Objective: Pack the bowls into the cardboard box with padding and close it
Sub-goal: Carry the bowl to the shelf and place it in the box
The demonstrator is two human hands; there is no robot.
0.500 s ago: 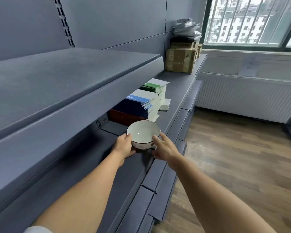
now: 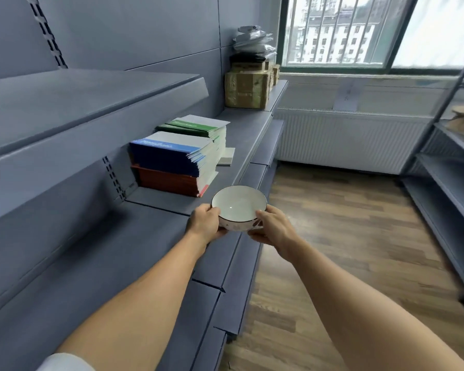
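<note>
A white bowl (image 2: pixel 239 203) with a dark rim and speckled outside is held upright between both hands, just past the front edge of the grey shelf (image 2: pixel 150 223). My left hand (image 2: pixel 205 223) grips its left side and my right hand (image 2: pixel 272 226) cups its right side and underside. Taped cardboard boxes (image 2: pixel 245 88) stand far back on the shelf near the window. No padding is in view.
Stacks of booklets (image 2: pixel 180 159) lie on the shelf behind the bowl. White bags (image 2: pixel 253 41) sit on top of the boxes. A second grey shelving unit (image 2: pixel 450 167) stands on the right, with wooden floor (image 2: pixel 346 236) between. A radiator (image 2: pixel 346 137) runs under the window.
Both hands have drawn the bowl off the shelf toward the aisle and a little up. The view has swung to the right, showing more floor and the right shelving.
</note>
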